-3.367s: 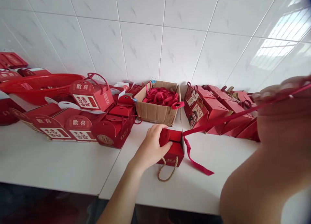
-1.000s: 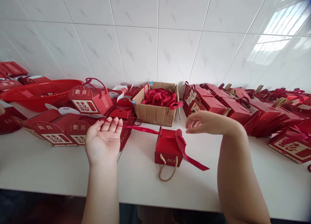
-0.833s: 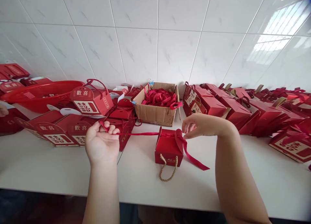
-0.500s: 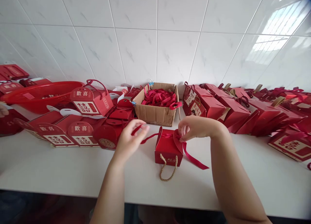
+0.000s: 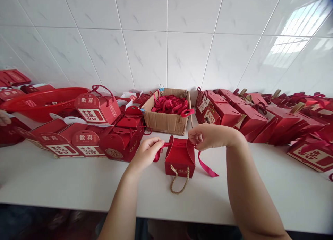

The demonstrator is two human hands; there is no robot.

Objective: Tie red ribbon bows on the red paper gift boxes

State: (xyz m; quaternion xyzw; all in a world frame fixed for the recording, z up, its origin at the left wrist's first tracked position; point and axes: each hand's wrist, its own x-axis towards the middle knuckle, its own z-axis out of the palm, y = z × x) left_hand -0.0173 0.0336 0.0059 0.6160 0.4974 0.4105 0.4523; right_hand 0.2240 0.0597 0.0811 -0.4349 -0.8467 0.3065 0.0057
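Observation:
A small red gift box [image 5: 180,159] stands upright on the white table, its twisted cord handle [image 5: 179,189] hanging down at the front. A red ribbon [image 5: 207,167] runs across the top of the box and trails out on the right. My left hand [image 5: 148,151] is closed on the ribbon's left part, just beside the box. At the box's upper right edge, my right hand [image 5: 205,136] is pinched on the ribbon, its fingertips partly hidden against the box.
Behind the gift box is a cardboard carton [image 5: 166,123] of loose red ribbons. Red boxes [image 5: 85,142] and a red plastic basin [image 5: 47,109] stand left; rows of red boxes [image 5: 253,120] fill the right. Another person's hand [image 5: 4,118] shows at the far left edge.
My left hand has moved right and slightly down, closer to the box, and has closed on the ribbon. The right hand shifted slightly left; the trailing ribbon end on the right became shorter.

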